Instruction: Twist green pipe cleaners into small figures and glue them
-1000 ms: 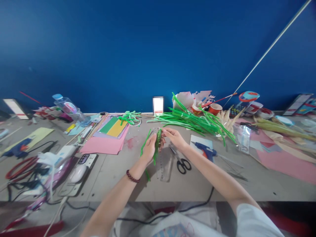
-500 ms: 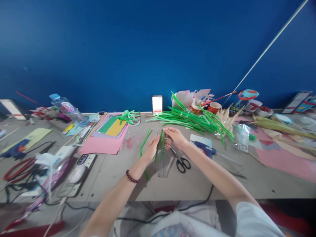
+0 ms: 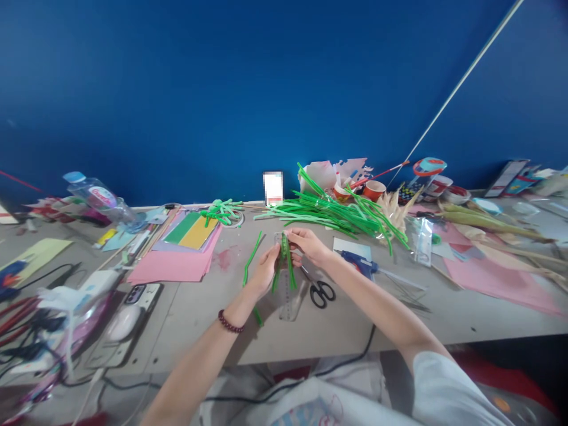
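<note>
Both hands meet over the middle of the grey worktop (image 3: 337, 331). The left hand (image 3: 265, 273) and the right hand (image 3: 308, 247) each pinch the same short bundle of fuzzy green pipe cleaners (image 3: 284, 267), which stands nearly upright between them, just above a clear plastic ruler (image 3: 289, 299) lying flat on the worktop; each grip is clenched on the bundle. Another bent green pipe cleaner (image 3: 251, 260) trails to the left of the left hand. Black-handled scissors (image 3: 318, 289) lie just right of the ruler, and a blue glue gun (image 3: 357, 262) rests on a pale card beyond them. At the back, a loose heap of long green pipe cleaners (image 3: 337, 214) sprawls beside two orange paper cups (image 3: 373, 190); what the cups hold cannot be made out. A clear plastic water bottle with a blue cap (image 3: 95, 198) lies tilted at the far left.
</note>
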Available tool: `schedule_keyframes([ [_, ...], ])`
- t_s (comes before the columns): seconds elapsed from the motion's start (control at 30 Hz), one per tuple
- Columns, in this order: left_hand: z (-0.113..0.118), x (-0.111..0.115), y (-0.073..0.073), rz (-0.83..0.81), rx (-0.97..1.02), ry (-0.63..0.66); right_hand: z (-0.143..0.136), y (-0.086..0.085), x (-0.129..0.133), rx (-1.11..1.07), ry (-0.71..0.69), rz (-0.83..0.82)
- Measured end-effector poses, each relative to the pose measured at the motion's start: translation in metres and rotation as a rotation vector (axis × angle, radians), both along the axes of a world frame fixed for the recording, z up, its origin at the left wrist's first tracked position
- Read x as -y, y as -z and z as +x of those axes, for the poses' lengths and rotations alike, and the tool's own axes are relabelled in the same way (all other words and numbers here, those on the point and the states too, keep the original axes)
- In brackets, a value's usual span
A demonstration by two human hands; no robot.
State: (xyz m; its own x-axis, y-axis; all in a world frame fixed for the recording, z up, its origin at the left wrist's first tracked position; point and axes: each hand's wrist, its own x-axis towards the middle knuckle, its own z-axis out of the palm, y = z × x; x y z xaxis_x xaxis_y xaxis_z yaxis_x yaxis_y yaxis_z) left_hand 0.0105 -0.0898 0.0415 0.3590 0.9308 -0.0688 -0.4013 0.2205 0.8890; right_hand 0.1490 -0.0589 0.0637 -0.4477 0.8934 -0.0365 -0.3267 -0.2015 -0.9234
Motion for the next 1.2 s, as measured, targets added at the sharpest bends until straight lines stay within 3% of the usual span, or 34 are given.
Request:
schedule_keyframes([
  [0.53, -0.007, -0.003, 0.002, -0.069, 0.015, 0.155, 0.006, -0.016, 0.004, 0.225, 0.0, 0.01],
  [0.63, -0.008, -0.005, 0.001, -0.059, 0.054, 0.19, 0.005, -0.017, 0.002, 0.237, 0.08, -0.011],
  [0.77, -0.01, -0.009, -0.001, 0.007, 0.088, 0.082, 0.006, -0.017, -0.004, 0.086, 0.328, 0.061],
  [0.87, -0.012, -0.011, -0.003, 0.051, 0.062, -0.028, 0.009, -0.016, -0.009, 0.004, 0.408, 0.113],
  [1.07, -0.011, -0.006, -0.004, 0.067, -0.01, -0.139, 0.004, -0.012, -0.003, -0.012, 0.176, -0.005],
  [1.2, -0.007, -0.001, -0.003, 0.15, -0.102, -0.232, -0.007, -0.01, 0.005, -0.032, 0.178, -0.059],
])
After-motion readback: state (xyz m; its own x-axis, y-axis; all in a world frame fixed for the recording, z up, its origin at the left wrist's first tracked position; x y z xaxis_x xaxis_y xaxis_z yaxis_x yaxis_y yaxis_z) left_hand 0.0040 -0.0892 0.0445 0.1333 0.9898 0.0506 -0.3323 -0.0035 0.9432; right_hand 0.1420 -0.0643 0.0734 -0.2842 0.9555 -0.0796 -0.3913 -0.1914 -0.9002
